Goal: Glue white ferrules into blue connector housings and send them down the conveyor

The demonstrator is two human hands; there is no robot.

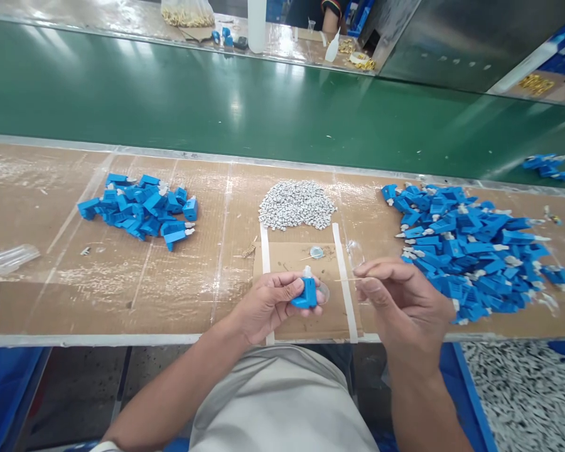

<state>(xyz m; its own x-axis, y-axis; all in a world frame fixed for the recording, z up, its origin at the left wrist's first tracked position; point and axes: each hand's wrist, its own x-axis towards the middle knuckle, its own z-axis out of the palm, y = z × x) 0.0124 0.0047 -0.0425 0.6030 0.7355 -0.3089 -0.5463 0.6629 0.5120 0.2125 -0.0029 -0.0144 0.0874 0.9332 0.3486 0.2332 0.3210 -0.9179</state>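
Note:
My left hand is closed around a small blue plastic housing with a white tip pointing up. Pinched between thumb and forefinger of my right hand is a thin pale stick. Its free end points left at the housing, a short gap apart. A clear round piece shows beside my left fingertips; whether I hold it is unclear. Just beyond lies a small light-blue disc with a thin stick by it. Behind that spreads a pile of small grey-white pieces.
Blue housings with white tips form one pile at left and a larger pile at right. Beyond the cardboard-covered bench runs a green conveyor belt. A blue bin of grey-white parts stands lower right. Across the belt is another person's arm.

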